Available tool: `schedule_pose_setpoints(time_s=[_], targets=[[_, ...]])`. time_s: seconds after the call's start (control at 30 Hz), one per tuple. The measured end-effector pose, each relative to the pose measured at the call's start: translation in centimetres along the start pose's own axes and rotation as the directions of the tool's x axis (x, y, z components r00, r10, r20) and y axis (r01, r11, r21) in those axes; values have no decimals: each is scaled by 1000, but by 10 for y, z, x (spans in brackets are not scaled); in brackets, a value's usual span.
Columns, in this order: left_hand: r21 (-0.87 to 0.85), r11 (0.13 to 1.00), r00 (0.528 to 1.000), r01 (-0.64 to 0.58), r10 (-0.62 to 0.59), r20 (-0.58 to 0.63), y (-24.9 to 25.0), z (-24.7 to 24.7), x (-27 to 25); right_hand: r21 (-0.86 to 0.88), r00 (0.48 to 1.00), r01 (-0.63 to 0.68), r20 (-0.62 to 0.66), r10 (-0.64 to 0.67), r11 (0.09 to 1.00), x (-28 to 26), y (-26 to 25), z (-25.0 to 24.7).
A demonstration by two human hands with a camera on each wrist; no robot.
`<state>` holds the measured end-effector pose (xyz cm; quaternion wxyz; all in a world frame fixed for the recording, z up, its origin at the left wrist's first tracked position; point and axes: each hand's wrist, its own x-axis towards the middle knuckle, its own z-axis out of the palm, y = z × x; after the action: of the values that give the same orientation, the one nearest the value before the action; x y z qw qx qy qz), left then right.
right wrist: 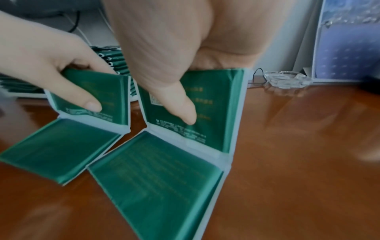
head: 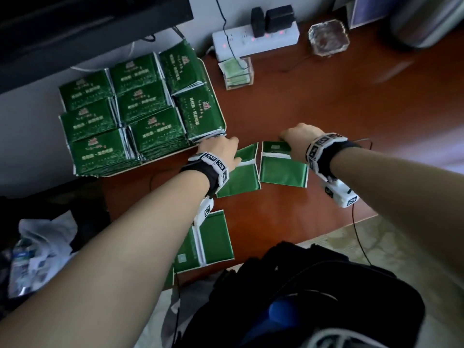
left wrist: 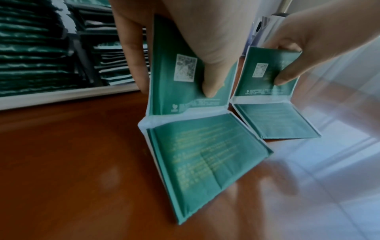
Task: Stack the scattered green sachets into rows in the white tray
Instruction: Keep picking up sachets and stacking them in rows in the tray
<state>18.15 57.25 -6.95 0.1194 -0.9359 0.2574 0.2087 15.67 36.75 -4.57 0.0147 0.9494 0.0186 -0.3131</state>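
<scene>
At the lower centre of the head view, nearest us, one loose sachet pair (head: 213, 242) lies flat on the bench (head: 313, 101) under our left forearm, its long axis running up the frame. Just beyond it, mid-frame, we hold two more pairs side by side: our left hand (head: 221, 149) pinches the raised upper half of the left sachet pair (head: 241, 172), thumb on its printed face and fingers behind, while our right hand (head: 296, 139) grips the right sachet pair (head: 282, 169) the same way. Each pair is bent at its white seam, the lower half flat on the bench and pointing back toward us, the upper half tilted up. Farther off, at the upper left, the white tray (head: 216, 96) holds stacked rows of sachets (head: 120, 109). It lies up and left of both hands, with the left hand just beside its near corner, so we judge the left pair travels least. A power strip (head: 256, 38) sits beyond.
</scene>
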Motion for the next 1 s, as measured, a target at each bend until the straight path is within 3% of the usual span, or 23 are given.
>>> schedule_pose_setpoints(time_s=[0.2, 0.33, 0.43, 0.7, 1.0], targets=[[-152, 987, 989, 56, -76, -126, 12, 14, -15, -162, 995, 88, -25, -93, 983, -13, 7, 4], [-301, 953, 997, 33, -51, -51, 30, 41, -41, -108, 988, 152, 16, -151, 982, -20, 6, 42], [-309, 951, 998, 17, 5, 69, 49, 71, -59, -65, 983, 170, 79, -165, 983, -31, 6, 81], [-261, 965, 999, -12, 3, -35, 112, 125, -107, -37, 967, 178, -178, -181, 983, -77, -2, 164], [-216, 975, 991, 44, -70, -115, 184, 166, -175, -55, 940, 198, -273, -206, 979, -145, 8, 233]])
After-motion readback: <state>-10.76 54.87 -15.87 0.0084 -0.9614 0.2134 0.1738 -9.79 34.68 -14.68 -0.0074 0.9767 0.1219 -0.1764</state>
